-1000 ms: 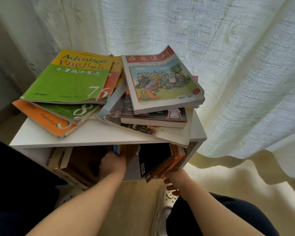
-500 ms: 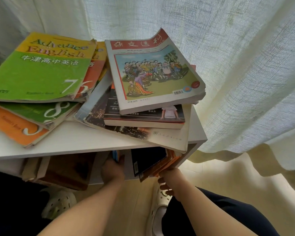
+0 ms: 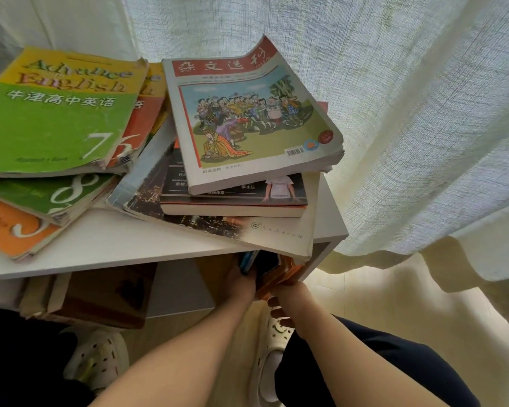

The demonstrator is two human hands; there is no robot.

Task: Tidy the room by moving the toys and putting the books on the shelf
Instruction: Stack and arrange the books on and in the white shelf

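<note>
Head: Advance English book [image 3: 50,113]; right hand [image 3: 291,296] apparently grips orange books [image 3: 287,270].

one wide-angle view, worn on the person's head, looks forward and steeply down from close above a low white shelf [image 3: 115,245], whose stacked books [image 3: 253,121] fill the upper left and middle. both forearms enter from the bottom edge, left hand [image 3: 235,277] and right hand [image 3: 288,298] meeting at the orange books [image 3: 279,274] near centre; the curtain [image 3: 409,113] bows across the top and right.
</note>
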